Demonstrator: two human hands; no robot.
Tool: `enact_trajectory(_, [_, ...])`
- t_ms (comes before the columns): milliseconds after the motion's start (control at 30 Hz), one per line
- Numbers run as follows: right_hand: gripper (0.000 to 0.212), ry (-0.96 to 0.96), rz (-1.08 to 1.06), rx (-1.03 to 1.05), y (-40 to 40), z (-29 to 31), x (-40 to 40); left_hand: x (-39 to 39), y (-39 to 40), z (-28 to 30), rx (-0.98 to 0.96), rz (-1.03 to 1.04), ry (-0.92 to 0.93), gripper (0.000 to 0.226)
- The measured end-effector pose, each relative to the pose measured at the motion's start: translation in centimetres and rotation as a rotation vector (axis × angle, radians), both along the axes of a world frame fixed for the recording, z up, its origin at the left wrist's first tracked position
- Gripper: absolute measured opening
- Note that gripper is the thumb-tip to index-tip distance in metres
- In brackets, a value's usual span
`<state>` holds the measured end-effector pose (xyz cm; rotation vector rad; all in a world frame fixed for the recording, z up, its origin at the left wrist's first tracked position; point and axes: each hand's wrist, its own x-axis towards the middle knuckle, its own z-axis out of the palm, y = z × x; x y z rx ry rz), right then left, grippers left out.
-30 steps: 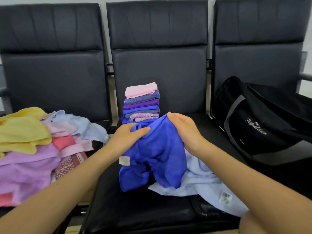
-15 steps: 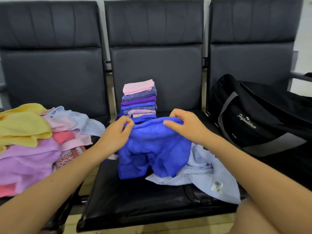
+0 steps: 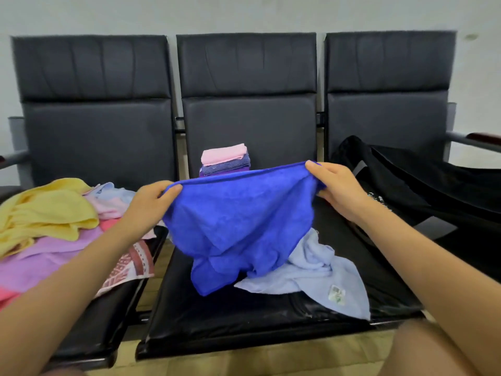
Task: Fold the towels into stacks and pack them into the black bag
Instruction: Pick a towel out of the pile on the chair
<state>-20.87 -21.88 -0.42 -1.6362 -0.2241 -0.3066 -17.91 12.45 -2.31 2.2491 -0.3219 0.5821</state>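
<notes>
Grip, left hand (image 3: 150, 200): fingers curled, pinching one top corner of the blue towel (image 3: 238, 226).
Grip, right hand (image 3: 334, 185): pinching the opposite corner; top hem taut between hands, probably to square it for folding.
Below grip: towel hangs, lower edge bunched on pale blue towel (image 3: 311, 272).
Behind grip: folded stack (image 3: 225, 160).
Right of grip: black bag (image 3: 406, 191).
Left of grip: unfolded pile (image 3: 54, 226).

Fuzzy cloth blue towel (image 3: 238, 221); glossy, smooth black leatherette seat (image 3: 244, 316).
</notes>
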Motion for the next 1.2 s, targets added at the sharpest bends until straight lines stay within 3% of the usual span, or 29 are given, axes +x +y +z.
enact_trajectory(67, [0.026, 0.004, 0.035, 0.144, 0.8, 1.9, -0.8, -0.4, -0.8, 1.5, -0.269, 0.021, 0.057, 0.027])
enact_trajectory(167, [0.034, 0.044, 0.074, 0.317, 2.1, 4.6, -1.7, -1.8, -3.1, 3.9, -0.735, -0.152, 0.196, 0.027])
enact_trajectory(267, [0.039, 0.07, 0.105, 0.465, 2.6, 6.8, -2.4, -2.6, -4.7, 6.4, -0.917, -0.304, 0.317, 0.028])
enact_trajectory(367, [0.046, 0.101, 0.101, 0.563, 1.7, 7.7, -2.2, -2.6, -4.9, 8.0, -0.876, -0.387, 0.399, 0.025])
enact_trajectory(467, [0.033, 0.177, 0.046, 0.534, 0.2, 6.7, -0.9, -1.4, -4.1, 7.0, -0.734, -0.347, 0.551, 0.013])
enact_trajectory(533, [0.028, 0.288, -0.057, 0.451, -1.1, 4.3, 0.9, 0.0, -3.9, 4.7, -0.442, -0.238, 0.6, 0.004])
enact_trajectory(633, [0.022, 0.479, -0.194, 0.267, -2.3, -1.2, 3.0, 1.9, -3.9, -0.1, 0.033, -0.063, 0.493, 0.013])
enact_trajectory(767, [0.018, 0.561, -0.389, 0.003, -2.9, -7.2, 5.6, 4.4, -2.7, -5.3, 0.295, -0.057, 0.364, 0.025])
enact_trajectory(833, [0.03, 0.513, -0.44, -0.144, -3.5, -9.0, 7.1, 5.5, -2.3, -6.5, 0.255, -0.033, 0.358, 0.021])
enact_trajectory(900, [0.032, 0.473, -0.418, -0.211, -3.9, -10.4, 8.4, 6.4, -2.1, -7.2, 0.094, 0.0, 0.392, 0.017])
enact_trajectory(1067, [0.03, 0.388, -0.456, -0.343, -3.9, -12.3, 11.1, 8.7, -2.2, -8.9, -0.283, 0.06, 0.474, 0.035])
enact_trajectory(1200, [0.039, 0.287, -0.5, -0.389, -3.7, -12.4, 12.9, 11.0, -2.5, -9.6, -0.278, 0.209, 0.457, 0.034])
